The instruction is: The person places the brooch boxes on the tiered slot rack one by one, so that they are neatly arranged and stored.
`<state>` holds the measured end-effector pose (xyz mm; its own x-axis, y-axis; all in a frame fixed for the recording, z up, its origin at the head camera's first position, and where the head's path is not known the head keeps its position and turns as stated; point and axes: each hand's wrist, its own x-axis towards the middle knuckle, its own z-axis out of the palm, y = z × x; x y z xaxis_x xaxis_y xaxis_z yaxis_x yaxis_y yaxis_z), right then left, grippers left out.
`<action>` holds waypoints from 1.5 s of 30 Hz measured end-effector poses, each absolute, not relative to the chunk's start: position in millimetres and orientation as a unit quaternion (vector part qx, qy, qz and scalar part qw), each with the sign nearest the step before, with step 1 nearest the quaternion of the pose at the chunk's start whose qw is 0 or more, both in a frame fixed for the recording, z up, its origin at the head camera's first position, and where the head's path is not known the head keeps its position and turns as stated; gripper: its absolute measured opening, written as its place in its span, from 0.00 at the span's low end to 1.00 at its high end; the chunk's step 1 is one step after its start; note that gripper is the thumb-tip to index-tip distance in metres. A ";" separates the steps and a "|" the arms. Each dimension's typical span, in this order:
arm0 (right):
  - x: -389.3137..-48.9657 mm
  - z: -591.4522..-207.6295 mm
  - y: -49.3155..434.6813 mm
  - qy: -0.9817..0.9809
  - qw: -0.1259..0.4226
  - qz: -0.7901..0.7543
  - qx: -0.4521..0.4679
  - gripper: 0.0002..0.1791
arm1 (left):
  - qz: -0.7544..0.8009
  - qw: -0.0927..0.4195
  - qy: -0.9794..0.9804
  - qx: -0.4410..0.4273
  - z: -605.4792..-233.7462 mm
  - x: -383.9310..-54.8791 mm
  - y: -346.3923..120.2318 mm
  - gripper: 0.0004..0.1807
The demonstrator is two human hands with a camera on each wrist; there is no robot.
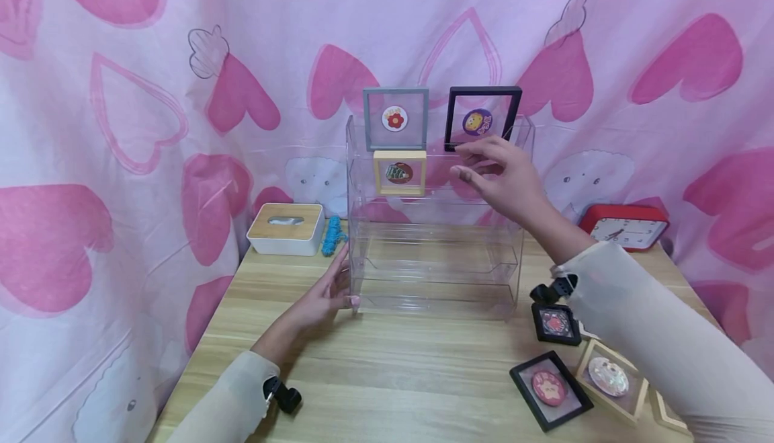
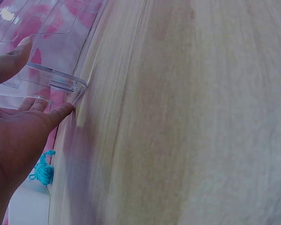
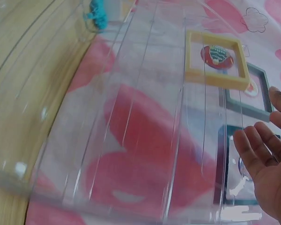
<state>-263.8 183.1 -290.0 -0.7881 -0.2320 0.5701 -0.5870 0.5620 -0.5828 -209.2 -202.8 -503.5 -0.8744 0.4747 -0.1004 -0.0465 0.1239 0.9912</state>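
Observation:
A clear tiered display rack point(image 1: 435, 305) stands on the table. My left hand point(image 1: 323, 298) holds its lower left side, the thumb at the front edge and the fingers along the outside. On the top tier are a grey frame point(image 1: 396, 149) with a red-flower badge and a black frame point(image 1: 449, 120) with a purple bear badge. A small light-wood frame point(image 1: 400, 193) sits one tier lower, at left. My right hand point(image 1: 504, 177) hovers in front of the black frame's lower part, fingers loosely bent and gripping nothing. In the right wrist view its fingertips point(image 3: 241, 138) overlap the black frame.
At the table's right lie a small black frame point(image 1: 556, 325), a black frame with a pink badge point(image 1: 549, 388) and a wooden frame point(image 1: 611, 377). A red clock point(image 1: 625, 226) stands behind them. A tissue box point(image 1: 284, 245) and blue cord point(image 1: 332, 236) are at left.

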 end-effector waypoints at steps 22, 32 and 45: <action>-219.9 -319.6 276.2 -0.848 0.221 0.406 0.260 0.23 | 0.638 0.209 0.730 0.128 -507.3 -205.7 -205.1 0.63; -199.4 -347.4 326.5 -0.904 0.204 0.321 0.196 0.24 | 0.642 0.209 0.726 0.134 -506.8 -207.4 -202.7 0.63; -166.1 -405.9 389.4 -0.923 0.143 0.314 0.172 0.25 | 0.641 0.206 0.727 0.133 -505.9 -210.5 -203.0 0.63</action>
